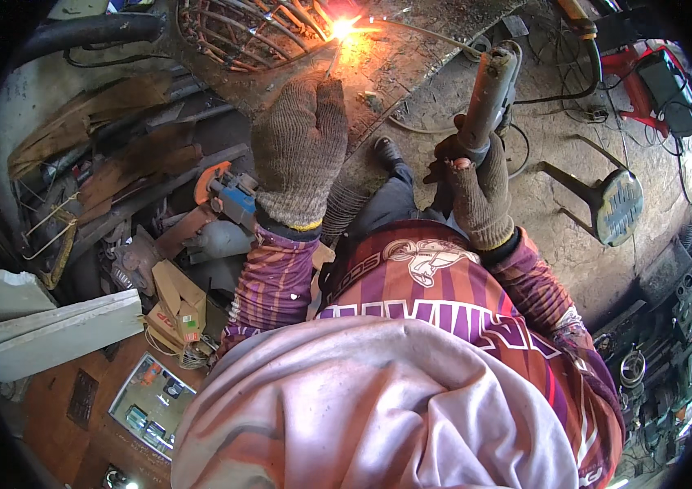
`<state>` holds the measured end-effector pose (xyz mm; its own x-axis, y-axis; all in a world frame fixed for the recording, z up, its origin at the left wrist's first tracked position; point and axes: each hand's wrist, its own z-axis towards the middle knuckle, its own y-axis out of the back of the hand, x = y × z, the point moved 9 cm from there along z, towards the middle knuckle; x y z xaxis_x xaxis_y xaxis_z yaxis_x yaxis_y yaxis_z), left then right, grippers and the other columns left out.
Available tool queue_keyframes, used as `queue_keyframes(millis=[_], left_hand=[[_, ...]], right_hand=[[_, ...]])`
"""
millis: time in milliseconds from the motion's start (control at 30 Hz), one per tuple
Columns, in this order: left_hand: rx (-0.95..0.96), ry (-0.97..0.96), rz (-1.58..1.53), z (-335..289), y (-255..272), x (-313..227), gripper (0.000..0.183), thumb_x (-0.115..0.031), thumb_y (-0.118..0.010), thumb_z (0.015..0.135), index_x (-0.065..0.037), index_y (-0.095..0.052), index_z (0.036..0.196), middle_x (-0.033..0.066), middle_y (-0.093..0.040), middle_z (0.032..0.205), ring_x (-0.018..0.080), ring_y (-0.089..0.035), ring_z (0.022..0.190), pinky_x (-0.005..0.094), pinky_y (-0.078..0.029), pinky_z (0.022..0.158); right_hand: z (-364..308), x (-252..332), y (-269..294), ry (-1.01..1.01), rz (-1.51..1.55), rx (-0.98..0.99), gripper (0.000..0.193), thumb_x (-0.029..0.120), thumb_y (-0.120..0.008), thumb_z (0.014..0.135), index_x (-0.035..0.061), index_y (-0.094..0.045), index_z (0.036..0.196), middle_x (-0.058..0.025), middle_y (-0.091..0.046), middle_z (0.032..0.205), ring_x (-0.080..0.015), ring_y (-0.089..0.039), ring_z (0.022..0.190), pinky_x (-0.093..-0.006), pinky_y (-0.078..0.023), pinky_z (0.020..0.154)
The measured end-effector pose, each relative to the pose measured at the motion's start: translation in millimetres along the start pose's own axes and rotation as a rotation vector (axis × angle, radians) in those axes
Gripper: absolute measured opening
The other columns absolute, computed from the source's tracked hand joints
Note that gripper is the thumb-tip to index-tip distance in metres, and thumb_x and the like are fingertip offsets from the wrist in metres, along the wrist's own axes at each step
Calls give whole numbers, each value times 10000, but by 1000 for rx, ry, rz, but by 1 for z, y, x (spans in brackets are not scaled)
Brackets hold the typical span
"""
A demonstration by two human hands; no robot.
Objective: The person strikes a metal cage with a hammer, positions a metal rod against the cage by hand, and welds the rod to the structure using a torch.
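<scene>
My right hand (pixel 480 191), in a knitted glove with a bare thumb tip showing, is wrapped around a worn grey welding electrode holder (pixel 488 102). A thin welding electrode (pixel 427 33) runs left from the holder's tip to a bright arc (pixel 344 29). My left hand (pixel 301 143), in a grey knitted glove, is closed just below the arc, its fingertips on a thin metal rod (pixel 333 63) that points up to it. The arc burns at the edge of a rounded grille of bent metal bars (pixel 248 33), lying on a metal-topped table (pixel 386 81). Glare hides the joint itself.
A small metal stool (pixel 616 208) stands on the floor to the right, near a red-framed machine (pixel 647 90) and loose cables. Scrap boards (pixel 109 163), a blue and orange power tool (pixel 232 191) and white panels (pixel 60 334) crowd the left. Tool cases (pixel 688 310) lie at right.
</scene>
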<state>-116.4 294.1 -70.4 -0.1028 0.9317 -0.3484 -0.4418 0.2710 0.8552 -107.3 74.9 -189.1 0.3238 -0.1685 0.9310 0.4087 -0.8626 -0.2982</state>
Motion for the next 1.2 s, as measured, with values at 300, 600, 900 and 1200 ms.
queue_keyframes(millis=[300,600,900,1200], left_hand=[[127,136,0,-8,-6,19,283,-284,-601,964,-12,-678,976,229,-659,832,400,-668,771,472,-531,650],[22,86,-55,-5,0,9,249,-268,-602,970,-33,-684,969,199,-681,816,382,-679,739,436,-543,657],[64,113,-91,-6,-2,9,166,-200,-635,947,-45,-690,969,171,-696,829,359,-693,753,411,-545,649],[99,126,-31,-5,1,2,211,-241,-632,954,-43,-695,989,184,-698,878,356,-694,786,426,-548,682]], right_hand=[[-1,0,-8,30,-133,50,605,350,-586,999,-29,-352,1408,-113,-605,1067,-168,-614,899,-315,-559,739],[2,9,-14,52,-161,65,590,360,-576,1005,-32,-369,1394,-95,-613,1060,-152,-603,905,-295,-520,799],[1,5,-13,34,-187,68,619,380,-579,1000,-30,-356,1407,-94,-608,1059,-150,-603,907,-300,-523,787],[1,6,-13,10,-185,61,552,325,-552,1011,-14,-374,1409,-97,-609,1049,-142,-606,913,-295,-518,819]])
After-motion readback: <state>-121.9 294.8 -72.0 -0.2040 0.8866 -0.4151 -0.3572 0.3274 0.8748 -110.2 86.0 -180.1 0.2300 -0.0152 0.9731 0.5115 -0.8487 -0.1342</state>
